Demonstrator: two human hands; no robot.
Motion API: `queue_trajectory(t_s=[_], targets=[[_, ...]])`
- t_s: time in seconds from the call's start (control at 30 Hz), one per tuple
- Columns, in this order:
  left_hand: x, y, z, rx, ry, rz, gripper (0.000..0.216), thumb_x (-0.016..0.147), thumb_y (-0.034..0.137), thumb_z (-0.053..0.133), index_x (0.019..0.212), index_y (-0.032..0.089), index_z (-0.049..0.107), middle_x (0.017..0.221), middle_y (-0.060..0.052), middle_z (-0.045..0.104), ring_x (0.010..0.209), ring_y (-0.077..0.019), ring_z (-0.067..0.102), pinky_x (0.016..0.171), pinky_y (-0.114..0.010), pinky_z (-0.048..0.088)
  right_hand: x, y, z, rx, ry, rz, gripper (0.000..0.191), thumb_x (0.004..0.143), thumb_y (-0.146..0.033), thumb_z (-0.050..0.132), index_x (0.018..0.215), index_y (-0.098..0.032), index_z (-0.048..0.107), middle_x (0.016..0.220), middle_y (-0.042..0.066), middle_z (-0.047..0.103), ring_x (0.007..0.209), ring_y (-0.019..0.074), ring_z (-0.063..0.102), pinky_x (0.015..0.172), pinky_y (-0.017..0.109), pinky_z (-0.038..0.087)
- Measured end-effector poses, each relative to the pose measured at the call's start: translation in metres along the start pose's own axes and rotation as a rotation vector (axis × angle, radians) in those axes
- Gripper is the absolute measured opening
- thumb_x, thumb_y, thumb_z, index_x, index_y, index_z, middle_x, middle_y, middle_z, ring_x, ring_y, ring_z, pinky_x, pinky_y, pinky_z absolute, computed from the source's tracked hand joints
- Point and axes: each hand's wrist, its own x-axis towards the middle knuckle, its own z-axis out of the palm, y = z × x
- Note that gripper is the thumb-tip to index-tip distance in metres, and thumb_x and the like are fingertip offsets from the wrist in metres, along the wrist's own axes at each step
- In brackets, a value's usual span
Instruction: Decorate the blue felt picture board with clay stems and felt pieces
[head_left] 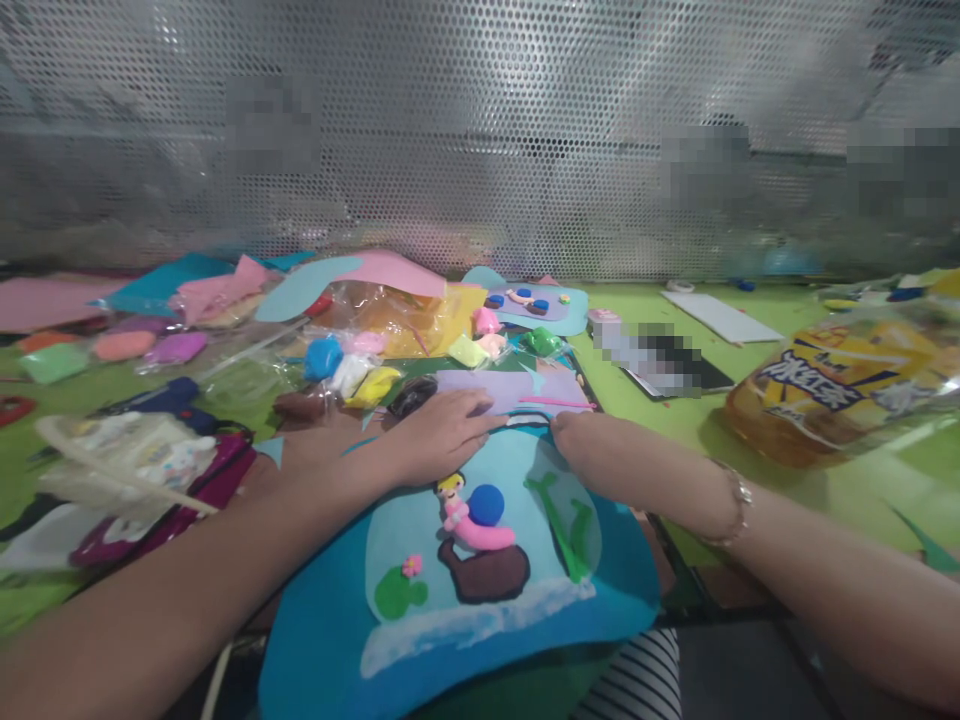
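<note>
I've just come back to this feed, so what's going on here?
A person has both bare hands at the far end of a blue craft sheet. The left hand has its fingers stretched out; the right hand is curled, its grip unclear. A small pink-tailed figure sits on the sheet above a brown shape. A lavender sheet lies just beyond the hands.

free: green table point(694, 417) between device point(709, 372) and bottle point(832, 400) | obstacles: clay figure point(487, 535) centre, clay packets point(351, 376) left
</note>
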Motion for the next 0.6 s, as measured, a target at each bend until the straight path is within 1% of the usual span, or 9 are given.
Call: queue_trajectory(t_s=[0.17,0.23,0.3,0.4,0.5,0.6], targets=[[0.0,-0.001,0.002,0.003,0.004,0.007,0.035,0.094,0.024,0.038,0.126,0.022,0.054,0.126,-0.01,0.049,0.116,-0.0238,0.046,0.1,-0.041,0.034,0.003,-0.002,0.002,-0.002,0.027,0.048,0.022,0.075,0.004,0.045,0.074,-0.011,0.061,0.076,0.009,0.062,0.059,0.0156,0.057,0.053,0.026,0.037],[0.0,-0.001,0.002,0.005,0.005,0.009,0.035,0.095,0.024,0.038,0.126,0.023,0.054,0.127,-0.01,0.049,0.116,-0.0235,0.045,0.1,-0.04,0.034,0.002,-0.001,0.002,-0.026,0.038,0.039,0.022,0.076,0.003,0.045,0.076,-0.011,0.062,0.079,0.01,0.063,0.064,0.0168,0.058,0.056,0.026,0.038],[0.0,-0.001,0.003,0.006,0.006,0.008,0.035,0.095,0.024,0.037,0.125,0.023,0.054,0.126,-0.01,0.049,0.116,-0.0233,0.046,0.1,-0.04,0.034,0.001,0.001,0.0,-0.05,0.014,0.023,0.022,0.076,0.004,0.045,0.075,-0.011,0.062,0.078,0.011,0.064,0.068,0.0183,0.059,0.058,0.027,0.039],[0.0,0.0,0.002,0.007,0.005,0.004,0.035,0.095,0.024,0.037,0.125,0.023,0.054,0.126,-0.01,0.05,0.115,-0.0234,0.046,0.099,-0.04,0.035,-0.002,0.003,-0.006,-0.031,-0.061,0.028,0.023,0.076,0.004,0.045,0.07,-0.012,0.061,0.073,0.009,0.063,0.065,0.0183,0.059,0.056,0.027,0.037],[0.001,0.001,0.001,0.006,0.003,0.002,0.035,0.094,0.024,0.037,0.126,0.022,0.054,0.125,-0.01,0.05,0.115,-0.0235,0.046,0.099,-0.04,0.035,-0.003,0.001,-0.01,0.011,-0.052,0.038,0.024,0.075,0.004,0.044,0.07,-0.013,0.061,0.071,0.007,0.062,0.059,0.0164,0.057,0.051,0.027,0.034],[0.0,0.001,0.0,0.005,0.001,0.001,0.035,0.094,0.023,0.038,0.126,0.022,0.054,0.126,-0.01,0.05,0.116,-0.0234,0.046,0.1,-0.04,0.034,-0.002,-0.002,-0.008,-0.014,-0.051,0.008,0.025,0.074,0.006,0.044,0.07,-0.012,0.061,0.07,0.007,0.061,0.062,0.017,0.057,0.052,0.026,0.034]])
